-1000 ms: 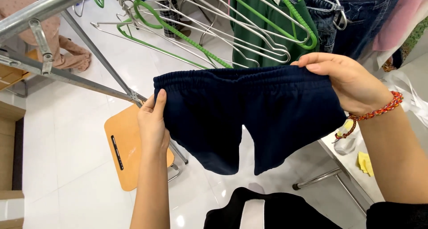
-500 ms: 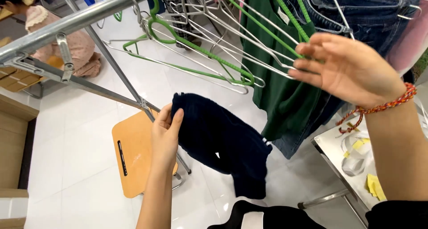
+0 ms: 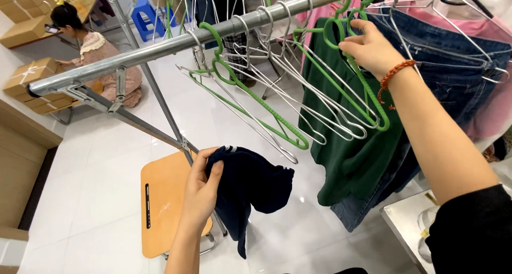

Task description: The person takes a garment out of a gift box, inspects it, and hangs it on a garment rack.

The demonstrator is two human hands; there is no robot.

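Left hand (image 3: 201,191) clamps bunched, limp navy shorts (image 3: 250,186) with pale-striped trim; right hand (image 3: 368,47) fingers closed on green hanger (image 3: 368,106) at rail (image 3: 186,42).

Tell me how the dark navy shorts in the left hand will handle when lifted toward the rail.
The navy shorts, bunched in the left hand, sag in loose folds, so they are probably floppy and will drape. One hand holds them up, so they are likely light. The fabric looks soft and matte, so it should not slip. The right hand touches a green hanger on the rail.
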